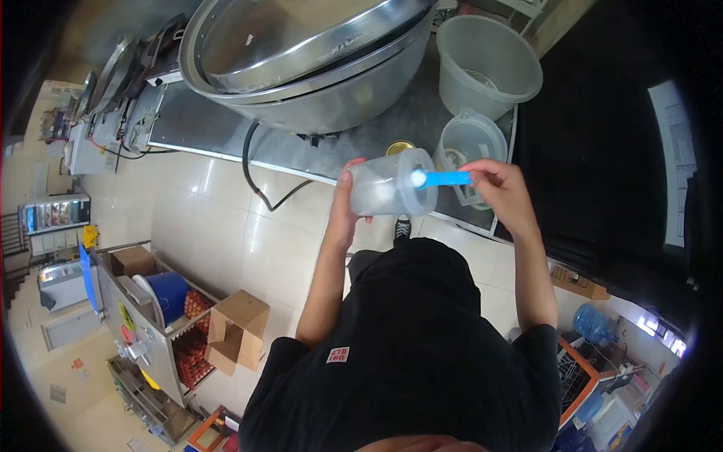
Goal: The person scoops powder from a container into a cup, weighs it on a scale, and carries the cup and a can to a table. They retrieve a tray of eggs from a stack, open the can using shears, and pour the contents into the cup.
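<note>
My left hand (343, 205) is wrapped round a translucent plastic jar (380, 188), which is tipped sideways with its mouth facing right. Some white contents show through the jar's wall. Between the fingers of my right hand (503, 192) is the handle of a blue scoop (449, 178). The scoop's far end, with something white on it, lies right at the jar's mouth. Just behind the right hand stands a clear plastic jug (493, 142) on the counter. A gold-coloured round lid or tin (400, 147) sits beyond the jar.
A huge metal pot (339, 105) with its lid askew occupies the metal counter (203, 120). Right of it stands a translucent bucket (489, 71). A black hose (248, 162) loops over the counter's edge. An open cardboard box (237, 331) and a shelf unit stand at left.
</note>
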{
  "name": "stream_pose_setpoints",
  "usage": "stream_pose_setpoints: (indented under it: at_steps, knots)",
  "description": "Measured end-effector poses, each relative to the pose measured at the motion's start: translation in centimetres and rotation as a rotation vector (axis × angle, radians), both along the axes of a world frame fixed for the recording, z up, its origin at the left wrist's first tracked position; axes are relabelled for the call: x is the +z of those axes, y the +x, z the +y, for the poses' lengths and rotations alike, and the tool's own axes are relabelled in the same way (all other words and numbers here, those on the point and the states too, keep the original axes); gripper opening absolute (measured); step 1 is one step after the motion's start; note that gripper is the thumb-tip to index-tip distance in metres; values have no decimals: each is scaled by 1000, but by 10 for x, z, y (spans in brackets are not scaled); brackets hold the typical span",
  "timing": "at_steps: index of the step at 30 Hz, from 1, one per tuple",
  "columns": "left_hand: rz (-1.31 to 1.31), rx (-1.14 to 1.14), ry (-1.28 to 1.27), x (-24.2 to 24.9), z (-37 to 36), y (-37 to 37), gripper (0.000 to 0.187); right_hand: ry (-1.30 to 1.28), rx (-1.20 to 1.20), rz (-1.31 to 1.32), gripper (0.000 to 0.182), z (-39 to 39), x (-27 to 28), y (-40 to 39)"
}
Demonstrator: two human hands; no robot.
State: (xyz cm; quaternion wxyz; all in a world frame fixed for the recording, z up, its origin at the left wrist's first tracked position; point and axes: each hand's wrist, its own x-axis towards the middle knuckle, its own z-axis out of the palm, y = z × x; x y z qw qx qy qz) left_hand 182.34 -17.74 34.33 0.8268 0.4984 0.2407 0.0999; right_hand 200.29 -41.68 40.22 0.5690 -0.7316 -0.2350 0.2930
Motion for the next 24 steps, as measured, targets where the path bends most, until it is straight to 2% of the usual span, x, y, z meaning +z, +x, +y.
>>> stream_pose_setpoints:
  at_steps: [2,6,9,10,12,17,20,21,24]
  knots:
    - [-5,21,-38,0,2,-4,67,-1,-133,-69,15,-15,25,11]
    - [-11,71,-99,-8,9,-11,69,106,-288,-370,17,-32,55,22]
    - [-7,112,-112,-4,7,-12,69,96,-367,-574,17,-34,24,21]
    - [-8,116,-117,-3,7,-13,70,-87,-337,-721,20,-40,7,20]
    - [-12,117,-159,-6,6,-15,70,-242,-218,-936,23,-42,-26,17]
    - [0,122,-243,-14,6,-16,72,-59,-430,-973,24,-39,-21,15]
    - [-17,119,-257,-14,6,-14,73,-236,-314,-943,20,-45,-27,23]
    - [0,128,-253,-9,3,-14,69,-202,-356,-965,19,-43,-26,22]
    - [26,157,-235,1,-1,-9,65,102,-459,-702,20,-32,-8,13]
